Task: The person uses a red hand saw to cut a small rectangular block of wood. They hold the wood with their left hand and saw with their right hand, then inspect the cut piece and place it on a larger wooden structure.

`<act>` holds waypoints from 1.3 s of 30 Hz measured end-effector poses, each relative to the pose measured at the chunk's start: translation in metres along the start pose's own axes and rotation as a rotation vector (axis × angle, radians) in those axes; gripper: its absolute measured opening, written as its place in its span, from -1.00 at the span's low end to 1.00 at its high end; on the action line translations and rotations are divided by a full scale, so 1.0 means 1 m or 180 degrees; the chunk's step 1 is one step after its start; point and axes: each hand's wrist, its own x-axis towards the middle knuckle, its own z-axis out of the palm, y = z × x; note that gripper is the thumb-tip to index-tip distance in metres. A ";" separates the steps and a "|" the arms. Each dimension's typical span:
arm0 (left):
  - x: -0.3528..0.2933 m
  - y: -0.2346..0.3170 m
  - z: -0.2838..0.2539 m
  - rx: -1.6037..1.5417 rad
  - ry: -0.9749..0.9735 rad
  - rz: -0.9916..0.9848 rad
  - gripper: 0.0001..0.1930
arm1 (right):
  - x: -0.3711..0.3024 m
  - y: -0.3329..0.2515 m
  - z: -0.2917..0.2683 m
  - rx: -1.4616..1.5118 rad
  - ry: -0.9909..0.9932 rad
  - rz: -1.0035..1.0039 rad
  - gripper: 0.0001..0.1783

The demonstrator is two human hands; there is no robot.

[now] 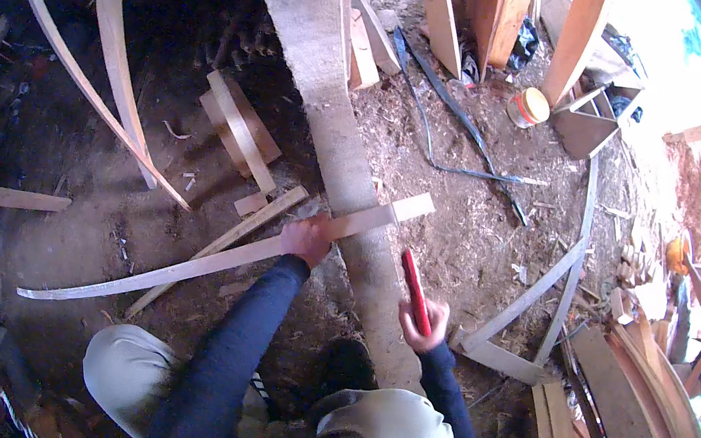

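Observation:
A long, pale wooden strip (210, 259) lies crosswise over a thick, rough beam (345, 142). My left hand (305, 239) is closed around the strip just left of the beam. Past the beam, the strip's short right end sticks out, with a line or edge across it. My right hand (425, 327) grips a slim red tool (416, 284) beside the beam's right edge. The tool points up and slightly left, apart from the strip; its exact kind cannot be made out.
Joined wood pieces (242, 132) and a narrow stick (221, 250) lie left of the beam. Dark straps (451, 108) and a tub with a yellow lid (528, 107) are on the shavings-strewn ground at right. Long boards (623, 419) are stacked at lower right.

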 end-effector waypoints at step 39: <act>-0.003 0.010 -0.014 0.0114 0.0323 0.0127 -0.87 | -0.032 0.026 -0.019 -0.0035 -0.0156 -0.0209 -0.90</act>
